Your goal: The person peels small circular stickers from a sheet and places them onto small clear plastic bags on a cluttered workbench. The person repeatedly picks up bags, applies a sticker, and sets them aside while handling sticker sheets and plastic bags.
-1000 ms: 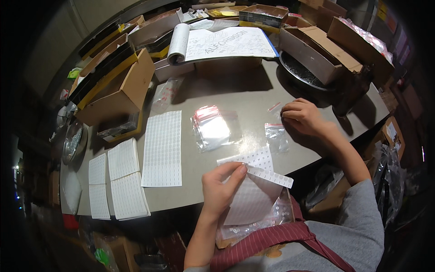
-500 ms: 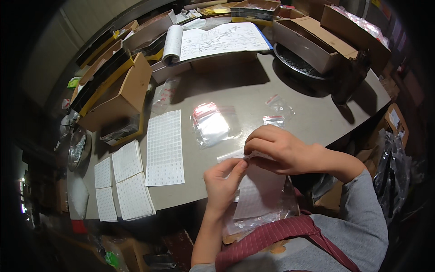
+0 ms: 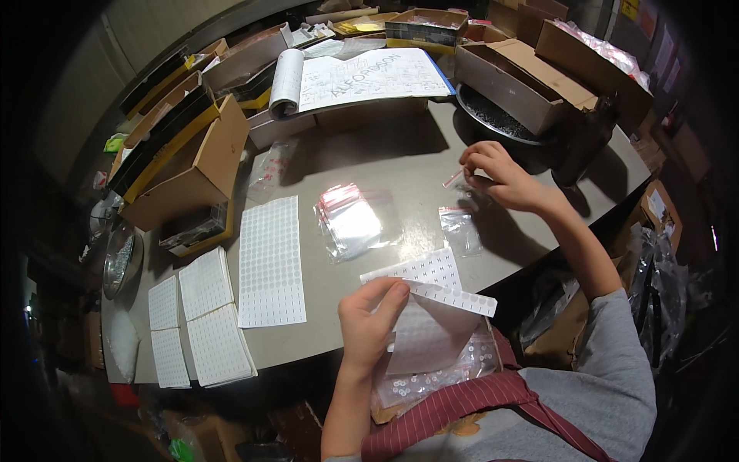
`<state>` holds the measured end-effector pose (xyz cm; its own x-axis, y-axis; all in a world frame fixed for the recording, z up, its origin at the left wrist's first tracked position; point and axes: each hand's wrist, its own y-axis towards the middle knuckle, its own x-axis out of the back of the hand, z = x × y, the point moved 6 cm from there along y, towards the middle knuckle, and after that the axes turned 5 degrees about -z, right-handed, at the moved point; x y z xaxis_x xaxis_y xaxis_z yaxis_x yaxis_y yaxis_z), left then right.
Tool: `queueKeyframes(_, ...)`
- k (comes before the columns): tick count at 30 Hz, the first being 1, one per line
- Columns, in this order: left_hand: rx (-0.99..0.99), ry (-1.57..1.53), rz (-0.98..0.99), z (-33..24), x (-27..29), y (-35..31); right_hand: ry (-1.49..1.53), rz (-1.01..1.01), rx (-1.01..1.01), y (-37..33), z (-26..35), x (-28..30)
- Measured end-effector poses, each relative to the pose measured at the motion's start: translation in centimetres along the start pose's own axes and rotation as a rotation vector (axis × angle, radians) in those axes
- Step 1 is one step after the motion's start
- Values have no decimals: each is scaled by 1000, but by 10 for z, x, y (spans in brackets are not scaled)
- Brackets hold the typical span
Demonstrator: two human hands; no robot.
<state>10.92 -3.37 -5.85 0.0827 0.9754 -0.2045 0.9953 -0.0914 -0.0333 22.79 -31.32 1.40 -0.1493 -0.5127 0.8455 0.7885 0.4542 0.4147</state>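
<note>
My left hand (image 3: 373, 312) pinches a white sheet of round stickers (image 3: 435, 339) between thumb and index finger. The sheet's upper part is folded over, showing rows of small dark marks. My right hand (image 3: 500, 179) is away from the sheet, fingers curled together over a small clear zip bag (image 3: 454, 179) with a red-striped top. Whatever lies between those fingertips is hidden. Just nearer on the table is another small zip bag (image 3: 459, 231). Below the sheet, at my lap, a clear plastic bag (image 3: 431, 381) holds several small white rings.
A stack of clear zip bags (image 3: 350, 219) lies mid-table. To its left are a sticker sheet (image 3: 271, 262) and stacked sheets (image 3: 219, 323). Cardboard boxes (image 3: 204, 173) stand at left. An open notepad (image 3: 362, 77) is at the back, and a round dark tray (image 3: 500, 119) at back right.
My right hand has left the sheet and moved up and right to the small zip bag. The sheet's folded strip now shows beside my left hand, which keeps its hold.
</note>
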Motion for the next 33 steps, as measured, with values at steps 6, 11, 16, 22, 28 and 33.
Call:
queueKeyframes(6, -3, -210, -53, -5, 5, 1, -178, 134, -51, -19, -45, -26)
queueKeyframes(11, -45, -418, -168, 0, 23, -2, -115, 77, -190, -18, -42, -23)
queueKeyframes(16, -121, -574, -253, -3, 32, -4, -155, 112, -304, -35, -50, -8)
queueKeyframes(22, -127, -589, -293, -3, 39, -14, -306, -192, -234, -84, -15, -6)
queueKeyframes(28, -273, -617, -144, -11, 98, -31, -113, -219, -329, -121, 43, 7)
queueKeyframes(33, -5, -816, 282, -58, 90, -36, 368, 47, -157, -135, 110, -6)
